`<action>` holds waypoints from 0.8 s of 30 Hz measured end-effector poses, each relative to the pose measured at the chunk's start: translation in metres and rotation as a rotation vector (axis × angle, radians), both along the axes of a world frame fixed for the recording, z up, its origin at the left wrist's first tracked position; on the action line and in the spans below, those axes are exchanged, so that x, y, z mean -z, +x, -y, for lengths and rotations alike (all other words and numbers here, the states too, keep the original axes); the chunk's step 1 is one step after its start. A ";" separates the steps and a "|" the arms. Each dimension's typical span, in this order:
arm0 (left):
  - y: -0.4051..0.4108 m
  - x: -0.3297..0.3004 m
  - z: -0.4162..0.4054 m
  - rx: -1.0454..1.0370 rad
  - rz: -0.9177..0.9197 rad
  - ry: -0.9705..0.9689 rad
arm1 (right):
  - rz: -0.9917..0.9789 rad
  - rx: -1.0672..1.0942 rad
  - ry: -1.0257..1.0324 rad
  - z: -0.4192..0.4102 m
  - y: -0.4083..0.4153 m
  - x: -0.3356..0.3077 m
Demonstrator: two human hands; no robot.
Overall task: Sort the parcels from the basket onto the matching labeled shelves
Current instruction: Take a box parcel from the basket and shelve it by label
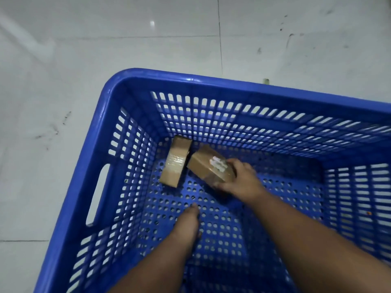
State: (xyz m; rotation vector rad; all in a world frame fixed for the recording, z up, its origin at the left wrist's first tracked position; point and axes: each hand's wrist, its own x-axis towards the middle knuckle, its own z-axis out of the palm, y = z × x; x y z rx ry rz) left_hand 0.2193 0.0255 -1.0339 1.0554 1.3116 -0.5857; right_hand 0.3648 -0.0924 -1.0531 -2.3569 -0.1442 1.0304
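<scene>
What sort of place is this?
Probably a parcel sorting room or small warehouse: a big blue crate stands on a scuffed tiled floor, holding two taped cardboard parcels; the right hand grips one.

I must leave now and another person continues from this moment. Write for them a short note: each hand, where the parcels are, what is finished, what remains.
Right hand: closed around the right cardboard parcel, the one with the white label, tilted on the basket floor, not yet lifted out.
Left hand: empty, fingers down inside the blue basket, touching no parcel.
Second cardboard parcel: lies free near the far left corner of the basket.
Done: no other parcels visible in the basket.
Left: lift out both parcels, read the labels and shelve them. Shelves are not in view.
</scene>
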 end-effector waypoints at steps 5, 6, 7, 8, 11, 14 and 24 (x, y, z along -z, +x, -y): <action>0.015 -0.069 0.005 -0.189 0.104 -0.120 | -0.911 0.863 0.639 0.028 -0.029 -0.085; 0.016 -0.085 0.007 -0.192 0.142 -0.139 | -0.942 0.888 0.676 0.031 -0.033 -0.103; 0.018 -0.100 0.010 -0.187 0.180 -0.150 | -0.984 0.906 0.705 0.034 -0.036 -0.123; 0.020 -0.116 0.012 -0.186 0.217 -0.163 | -1.011 0.924 0.729 0.035 -0.039 -0.142; 0.034 -0.186 0.017 -0.217 0.382 -0.201 | -0.983 0.934 0.825 0.031 -0.039 -0.212; 0.052 -0.269 0.012 -0.210 0.564 -0.162 | -0.869 0.887 0.869 0.022 -0.024 -0.286; 0.106 -0.510 -0.031 -0.074 0.872 -0.020 | -0.437 0.360 0.845 0.020 0.059 -0.549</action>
